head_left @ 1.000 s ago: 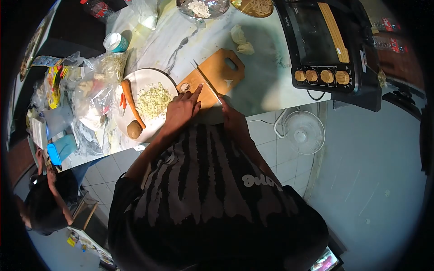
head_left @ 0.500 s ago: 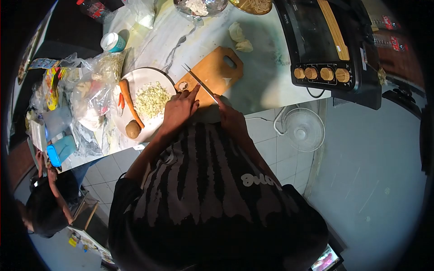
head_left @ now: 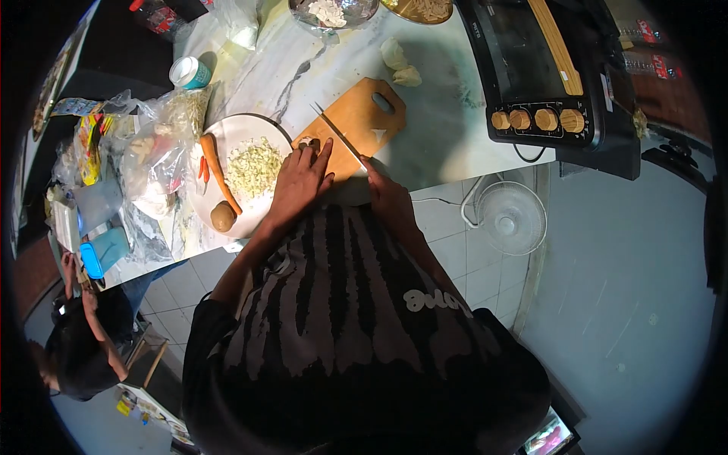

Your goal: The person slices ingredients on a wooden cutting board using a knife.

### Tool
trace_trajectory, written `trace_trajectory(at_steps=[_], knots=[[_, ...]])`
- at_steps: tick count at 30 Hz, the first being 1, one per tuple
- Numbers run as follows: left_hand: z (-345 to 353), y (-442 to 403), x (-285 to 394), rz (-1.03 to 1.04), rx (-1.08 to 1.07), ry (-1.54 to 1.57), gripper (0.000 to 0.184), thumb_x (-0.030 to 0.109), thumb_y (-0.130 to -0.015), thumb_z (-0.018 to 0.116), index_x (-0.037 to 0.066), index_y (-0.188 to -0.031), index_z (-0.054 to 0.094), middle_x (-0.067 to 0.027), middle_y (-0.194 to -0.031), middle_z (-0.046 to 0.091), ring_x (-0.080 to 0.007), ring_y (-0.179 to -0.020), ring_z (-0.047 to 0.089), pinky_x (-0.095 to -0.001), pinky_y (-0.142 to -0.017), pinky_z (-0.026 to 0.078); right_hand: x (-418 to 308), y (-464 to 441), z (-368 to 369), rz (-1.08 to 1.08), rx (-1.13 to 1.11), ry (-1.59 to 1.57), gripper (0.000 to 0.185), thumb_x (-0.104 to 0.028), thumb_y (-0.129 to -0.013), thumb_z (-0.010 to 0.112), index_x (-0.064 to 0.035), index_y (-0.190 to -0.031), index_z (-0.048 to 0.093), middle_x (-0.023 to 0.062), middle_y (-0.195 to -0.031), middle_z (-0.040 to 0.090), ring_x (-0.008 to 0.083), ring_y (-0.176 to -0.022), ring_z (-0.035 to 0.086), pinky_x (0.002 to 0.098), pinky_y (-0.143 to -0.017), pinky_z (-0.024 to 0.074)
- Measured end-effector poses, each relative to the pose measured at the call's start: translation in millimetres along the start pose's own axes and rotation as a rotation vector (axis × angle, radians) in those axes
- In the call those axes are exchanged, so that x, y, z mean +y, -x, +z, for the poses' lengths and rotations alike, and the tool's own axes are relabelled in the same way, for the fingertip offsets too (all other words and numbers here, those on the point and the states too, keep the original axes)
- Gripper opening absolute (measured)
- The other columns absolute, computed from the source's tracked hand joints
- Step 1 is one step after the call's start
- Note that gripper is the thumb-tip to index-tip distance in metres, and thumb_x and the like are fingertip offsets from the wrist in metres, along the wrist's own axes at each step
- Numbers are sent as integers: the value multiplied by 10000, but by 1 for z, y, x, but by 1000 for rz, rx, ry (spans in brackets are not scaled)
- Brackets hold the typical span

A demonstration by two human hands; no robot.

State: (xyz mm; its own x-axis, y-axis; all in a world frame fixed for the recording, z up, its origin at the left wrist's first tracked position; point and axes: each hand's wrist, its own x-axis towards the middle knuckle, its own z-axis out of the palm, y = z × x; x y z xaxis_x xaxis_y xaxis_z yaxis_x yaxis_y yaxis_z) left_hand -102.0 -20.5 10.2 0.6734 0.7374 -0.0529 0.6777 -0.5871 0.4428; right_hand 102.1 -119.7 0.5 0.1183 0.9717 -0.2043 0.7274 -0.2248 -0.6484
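Observation:
In my right hand [head_left: 388,199] is a knife [head_left: 339,136], its blade slanting up and left across the wooden cutting board [head_left: 356,106]. My left hand [head_left: 299,178] lies at the board's left end, fingers stretched out and apart, the tips at a small pile of pale bits [head_left: 309,141] that they partly cover. Left of that hand is a white plate [head_left: 254,127] with finely chopped pale green pieces [head_left: 256,168], a carrot [head_left: 214,163], red chillies [head_left: 203,170] and a round brown potato-like vegetable [head_left: 223,217].
A black toaster oven [head_left: 535,76] stands at the right. Plastic bags [head_left: 152,152], a lidded jar [head_left: 189,72] and a blue-lidded container [head_left: 102,254] crowd the left. Bowls [head_left: 334,14] sit at the back, a fan [head_left: 504,218] below the edge. Another person [head_left: 91,334] is at lower left.
My left fingers have shifted slightly left, over the pile of pale bits, and spread more. The knife has moved slightly right, staying in my right hand.

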Motion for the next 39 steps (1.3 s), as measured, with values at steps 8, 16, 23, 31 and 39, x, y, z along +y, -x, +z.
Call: trace_trajectory(at_steps=[8,16,23,31,39], knots=[[1,3,-2,48,8,-4,706,261,-926,657,86,-1545,366,-185,-1105,521,-331,-994,511,-435,-907,436,-4,-2,-13,180,-142,-170,389,-273,-1044,448,-137,-1390,565,260,-937,674,424,-885,673,473,-750,530],[13,10,-7,13,68,-159,694,368,-970,600,197,-1584,328,-139,-967,497,-283,-878,477,-402,-819,414,15,-13,-11,144,-194,-258,398,-295,-1045,454,-106,-1376,568,265,-1080,675,445,-1030,646,473,-882,513],[14,11,-8,0,60,-147,715,389,-940,628,198,-1573,358,-121,-996,506,-274,-882,465,-401,-832,393,16,-17,-18,132,-252,-265,410,-262,-1026,465,-77,-1381,558,263,-1069,682,434,-1044,652,465,-884,513],[9,9,-8,10,64,-145,674,399,-969,591,198,-1570,364,-118,-1003,519,-267,-883,469,-386,-821,404,18,-22,-25,91,-281,-276,406,-246,-1024,467,-108,-1398,545,257,-1012,679,446,-980,649,484,-836,513],[9,10,-10,-2,50,-130,664,382,-959,608,190,-1555,389,-131,-1025,542,-274,-903,481,-397,-839,421,13,-17,-21,-9,-174,-90,397,-223,-1009,473,-210,-1398,551,245,-981,680,442,-916,659,532,-783,526]])
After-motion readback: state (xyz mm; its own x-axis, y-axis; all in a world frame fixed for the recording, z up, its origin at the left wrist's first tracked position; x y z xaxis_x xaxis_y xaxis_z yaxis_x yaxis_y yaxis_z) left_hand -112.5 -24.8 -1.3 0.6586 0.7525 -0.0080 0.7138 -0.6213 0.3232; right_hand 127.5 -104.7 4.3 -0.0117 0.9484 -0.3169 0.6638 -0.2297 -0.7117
